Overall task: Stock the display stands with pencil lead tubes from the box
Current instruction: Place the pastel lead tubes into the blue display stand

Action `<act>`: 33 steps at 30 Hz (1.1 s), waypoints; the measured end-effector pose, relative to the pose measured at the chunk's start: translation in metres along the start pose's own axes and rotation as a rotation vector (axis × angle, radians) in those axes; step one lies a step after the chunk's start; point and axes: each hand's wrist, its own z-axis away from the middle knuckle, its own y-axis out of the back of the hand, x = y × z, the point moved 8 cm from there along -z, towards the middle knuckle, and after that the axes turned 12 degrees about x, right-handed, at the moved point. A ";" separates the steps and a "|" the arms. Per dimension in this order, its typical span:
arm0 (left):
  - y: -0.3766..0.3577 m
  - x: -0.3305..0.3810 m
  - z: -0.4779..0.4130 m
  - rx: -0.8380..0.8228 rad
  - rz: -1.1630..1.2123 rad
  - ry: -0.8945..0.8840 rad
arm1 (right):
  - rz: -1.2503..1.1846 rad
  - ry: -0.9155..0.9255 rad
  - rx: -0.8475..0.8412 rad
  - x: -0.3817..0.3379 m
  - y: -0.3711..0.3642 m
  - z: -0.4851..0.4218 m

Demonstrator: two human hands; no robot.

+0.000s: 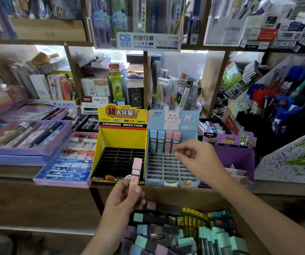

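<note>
Head view, mid-restock: left hand point(123, 199) gripping slim pink plastic tube point(136, 172), right hand point(194, 155) grip unclear; next, aim into blue cardboard stand point(166, 170)

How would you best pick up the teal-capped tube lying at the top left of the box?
Probably from above, pinching the teal-capped tube across its narrow width at the cap end. It lies flat on the pile in the box, other tubes close alongside, so the top is the freest side.

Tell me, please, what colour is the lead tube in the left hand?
The tube is pink, best seen in the head view.
</note>
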 end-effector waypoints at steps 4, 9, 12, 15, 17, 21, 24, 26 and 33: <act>-0.009 0.004 -0.004 -0.027 -0.041 0.002 | -0.026 -0.134 -0.251 0.032 0.004 0.060; -0.025 0.012 -0.013 -0.020 -0.115 -0.022 | 0.129 -0.317 -0.578 0.091 -0.002 0.121; -0.039 0.022 -0.017 -0.022 -0.146 -0.065 | 0.220 -0.380 -0.671 0.115 -0.004 0.137; -0.053 0.032 -0.022 -0.010 -0.169 -0.099 | 0.246 -0.414 -0.644 0.126 -0.003 0.139; -0.061 0.039 -0.025 -0.004 -0.219 -0.140 | 0.237 -0.429 -0.633 0.130 -0.003 0.138; -0.082 0.050 -0.033 -0.030 -0.257 -0.183 | 0.234 -0.434 -0.637 0.133 -0.003 0.139; -0.093 0.054 -0.044 -0.010 -0.271 -0.199 | 0.232 -0.443 -0.636 0.134 -0.003 0.139; -0.099 0.055 -0.052 0.009 -0.296 -0.236 | 0.224 -0.450 -0.636 0.135 -0.003 0.138; -0.116 0.054 -0.076 0.082 -0.546 -0.361 | 0.198 -0.471 -0.632 0.140 -0.004 0.140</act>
